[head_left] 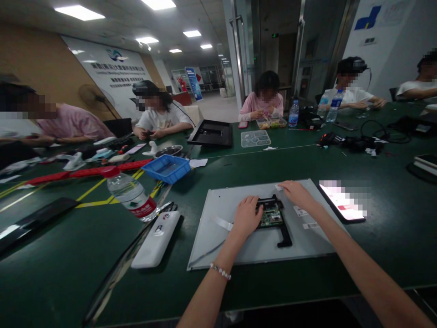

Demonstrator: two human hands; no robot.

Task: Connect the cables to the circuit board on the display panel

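Note:
A flat grey metal panel (317, 243) lies on the green table in front of me. On it sits a black plastic bracket (286, 237) that carries a green circuit board (270, 218). My left hand (246, 215) rests on the bracket's left side, its fingers curled over the edge beside the board. With fingertips pressed together, my right hand (296, 193) grips a small white strip (279, 187) near the panel's far edge, just beyond the bracket. A flat white ribbon cable (222, 222) sticks out left of my left hand.
A lit phone (342, 202) lies right of the panel. To the left are a white power bank (157, 239), a tilted water bottle (131, 195) and a blue basket (167, 168). Farther off lie a black tray (211, 133) and a clear plastic lid (255, 139). Several people sit around the table.

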